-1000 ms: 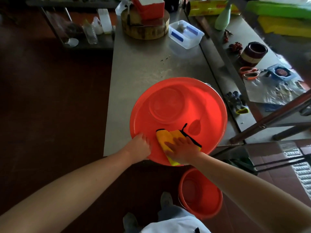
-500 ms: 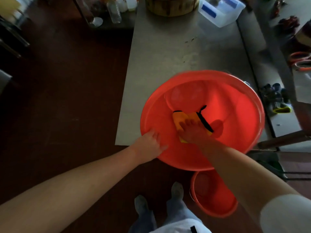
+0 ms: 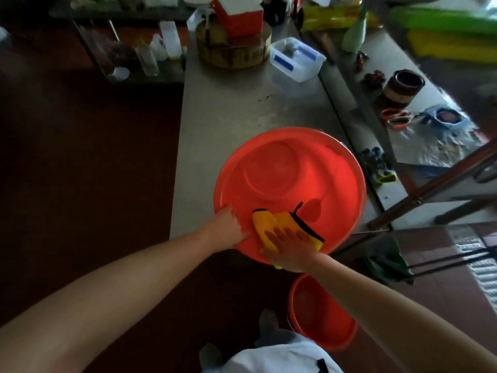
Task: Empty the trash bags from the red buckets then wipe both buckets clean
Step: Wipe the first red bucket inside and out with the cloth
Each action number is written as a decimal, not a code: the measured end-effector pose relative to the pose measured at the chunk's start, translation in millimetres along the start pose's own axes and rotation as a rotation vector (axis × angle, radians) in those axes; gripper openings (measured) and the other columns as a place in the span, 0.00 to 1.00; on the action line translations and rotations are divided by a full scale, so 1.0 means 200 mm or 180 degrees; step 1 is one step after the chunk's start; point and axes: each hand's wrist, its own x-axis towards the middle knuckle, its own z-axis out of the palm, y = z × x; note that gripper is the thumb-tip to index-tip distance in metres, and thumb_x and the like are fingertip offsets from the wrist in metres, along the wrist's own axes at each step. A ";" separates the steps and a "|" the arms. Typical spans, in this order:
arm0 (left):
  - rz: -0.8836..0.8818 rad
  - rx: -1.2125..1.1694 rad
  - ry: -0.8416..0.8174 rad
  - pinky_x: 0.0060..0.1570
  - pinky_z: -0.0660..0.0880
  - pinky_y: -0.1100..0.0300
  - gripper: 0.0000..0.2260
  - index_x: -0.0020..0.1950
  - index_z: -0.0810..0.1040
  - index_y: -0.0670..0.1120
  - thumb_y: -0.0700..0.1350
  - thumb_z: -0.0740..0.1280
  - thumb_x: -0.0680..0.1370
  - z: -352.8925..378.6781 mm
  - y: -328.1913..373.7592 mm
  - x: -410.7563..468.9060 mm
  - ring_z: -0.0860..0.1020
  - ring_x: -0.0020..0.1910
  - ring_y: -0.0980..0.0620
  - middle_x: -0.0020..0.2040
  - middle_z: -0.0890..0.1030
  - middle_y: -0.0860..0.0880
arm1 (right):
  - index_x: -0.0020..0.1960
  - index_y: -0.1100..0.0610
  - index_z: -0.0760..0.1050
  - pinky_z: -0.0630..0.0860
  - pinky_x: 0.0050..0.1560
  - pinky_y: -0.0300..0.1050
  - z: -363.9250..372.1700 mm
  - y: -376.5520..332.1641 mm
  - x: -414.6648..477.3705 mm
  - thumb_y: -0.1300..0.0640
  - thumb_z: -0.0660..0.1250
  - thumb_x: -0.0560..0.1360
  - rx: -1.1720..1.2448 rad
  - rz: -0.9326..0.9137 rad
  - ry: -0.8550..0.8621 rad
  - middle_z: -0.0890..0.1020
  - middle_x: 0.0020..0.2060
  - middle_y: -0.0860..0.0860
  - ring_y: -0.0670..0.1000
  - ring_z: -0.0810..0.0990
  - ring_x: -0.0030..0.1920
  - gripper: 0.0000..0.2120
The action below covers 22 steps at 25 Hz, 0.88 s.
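The left grip (image 3: 228, 224) reaches in from the lower left with the arm stretched. Its fingers curl over the near rim of the big red bucket (image 3: 309, 168), holding it. Just right of it, the right grip (image 3: 290, 246) lies flat, fingers straight and spread, pressing a yellow cloth (image 3: 265, 222) against the bucket's inner wall. That bucket is tipped on the surface (image 3: 228, 109), mouth toward the person, base pointing away. Below the right grip, a small red bucket (image 3: 320, 313) stands upright on the floor (image 3: 80, 157). Two buckets, one cloth.
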 end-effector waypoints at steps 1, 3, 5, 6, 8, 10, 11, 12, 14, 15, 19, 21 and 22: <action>0.0045 0.0030 0.0087 0.45 0.76 0.56 0.08 0.49 0.83 0.59 0.56 0.69 0.71 0.00 -0.02 -0.01 0.82 0.36 0.49 0.35 0.83 0.52 | 0.81 0.39 0.41 0.44 0.78 0.58 0.00 0.00 -0.04 0.24 0.43 0.75 -0.0016 -0.0035 -0.0018 0.46 0.82 0.45 0.53 0.45 0.81 0.39; 0.0146 0.0025 -0.0039 0.44 0.73 0.58 0.09 0.52 0.82 0.59 0.57 0.67 0.74 0.00 -0.03 0.00 0.82 0.38 0.50 0.37 0.83 0.52 | 0.81 0.39 0.41 0.46 0.78 0.59 -0.01 -0.01 -0.11 0.22 0.43 0.73 -0.0140 -0.0073 0.0014 0.46 0.82 0.45 0.54 0.46 0.81 0.42; -0.0365 -0.0224 0.0145 0.37 0.68 0.67 0.11 0.43 0.84 0.61 0.65 0.70 0.68 -0.02 -0.06 -0.02 0.80 0.31 0.57 0.30 0.81 0.56 | 0.81 0.39 0.41 0.46 0.77 0.59 -0.03 -0.01 -0.15 0.21 0.41 0.72 -0.0170 -0.0038 0.0070 0.47 0.82 0.45 0.54 0.46 0.81 0.42; -0.0479 -0.0423 0.0331 0.33 0.66 0.70 0.12 0.36 0.84 0.61 0.67 0.72 0.61 -0.05 -0.06 -0.05 0.78 0.27 0.59 0.25 0.78 0.56 | 0.81 0.39 0.42 0.45 0.77 0.58 -0.04 -0.01 -0.15 0.23 0.40 0.73 -0.0158 0.0003 0.0104 0.48 0.82 0.44 0.54 0.46 0.81 0.40; -0.0035 -0.0393 0.0580 0.29 0.72 0.64 0.09 0.33 0.84 0.57 0.58 0.76 0.56 -0.06 -0.06 -0.06 0.77 0.23 0.51 0.23 0.76 0.51 | 0.81 0.38 0.44 0.45 0.77 0.58 -0.05 -0.02 -0.15 0.27 0.39 0.78 -0.0153 0.0065 0.0144 0.49 0.82 0.44 0.53 0.47 0.81 0.34; 0.0164 -0.0006 0.0645 0.33 0.76 0.57 0.11 0.42 0.85 0.56 0.55 0.73 0.62 -0.06 -0.02 -0.08 0.80 0.28 0.46 0.28 0.80 0.49 | 0.81 0.38 0.45 0.46 0.77 0.58 -0.07 -0.02 -0.12 0.31 0.39 0.80 -0.0198 0.0097 0.0092 0.50 0.82 0.44 0.53 0.48 0.81 0.31; 0.0188 0.0069 0.0355 0.39 0.77 0.55 0.12 0.50 0.84 0.58 0.57 0.71 0.68 -0.05 -0.02 -0.09 0.82 0.34 0.46 0.34 0.83 0.48 | 0.81 0.37 0.44 0.46 0.77 0.58 -0.08 -0.02 -0.10 0.32 0.39 0.81 -0.0234 0.0118 0.0050 0.50 0.82 0.44 0.54 0.48 0.81 0.30; 0.0181 0.0101 0.0084 0.45 0.77 0.52 0.15 0.58 0.81 0.58 0.60 0.68 0.74 -0.04 -0.01 -0.08 0.83 0.41 0.45 0.41 0.84 0.48 | 0.81 0.37 0.44 0.47 0.77 0.59 -0.09 -0.02 -0.07 0.32 0.39 0.81 -0.0272 0.0143 0.0013 0.49 0.82 0.44 0.54 0.48 0.81 0.30; 0.0248 -0.0106 -0.0119 0.52 0.75 0.49 0.18 0.65 0.76 0.57 0.61 0.64 0.78 0.00 -0.01 -0.07 0.83 0.49 0.43 0.49 0.84 0.46 | 0.81 0.37 0.45 0.47 0.77 0.59 -0.12 -0.02 0.00 0.33 0.40 0.81 -0.0298 0.0166 -0.0040 0.50 0.82 0.44 0.55 0.49 0.81 0.29; 0.0261 -0.0178 -0.0114 0.53 0.75 0.48 0.19 0.66 0.75 0.56 0.61 0.63 0.78 0.01 -0.01 -0.06 0.82 0.50 0.42 0.50 0.84 0.45 | 0.81 0.38 0.47 0.48 0.77 0.59 -0.13 -0.02 0.03 0.33 0.40 0.81 -0.0309 0.0147 -0.0019 0.51 0.82 0.45 0.55 0.50 0.81 0.29; 0.0179 -0.0215 -0.0009 0.57 0.73 0.45 0.22 0.71 0.72 0.54 0.62 0.61 0.80 0.07 0.04 -0.03 0.81 0.53 0.39 0.54 0.83 0.41 | 0.81 0.40 0.53 0.51 0.77 0.59 -0.16 0.03 0.18 0.35 0.43 0.82 -0.0392 0.0053 0.0195 0.56 0.81 0.47 0.57 0.54 0.80 0.28; 0.0132 -0.0287 -0.0026 0.60 0.72 0.43 0.25 0.73 0.69 0.54 0.64 0.60 0.80 0.08 0.05 -0.01 0.80 0.55 0.37 0.57 0.82 0.39 | 0.80 0.41 0.55 0.53 0.76 0.58 -0.20 0.06 0.27 0.36 0.45 0.83 -0.0444 -0.0006 0.0258 0.59 0.80 0.47 0.57 0.56 0.79 0.27; 0.0103 -0.0325 -0.0064 0.60 0.71 0.43 0.26 0.75 0.67 0.54 0.64 0.60 0.80 0.08 0.05 -0.01 0.79 0.57 0.36 0.58 0.81 0.38 | 0.80 0.41 0.57 0.54 0.76 0.57 -0.21 0.07 0.32 0.36 0.46 0.83 -0.0498 -0.0052 0.0281 0.60 0.79 0.48 0.57 0.58 0.78 0.26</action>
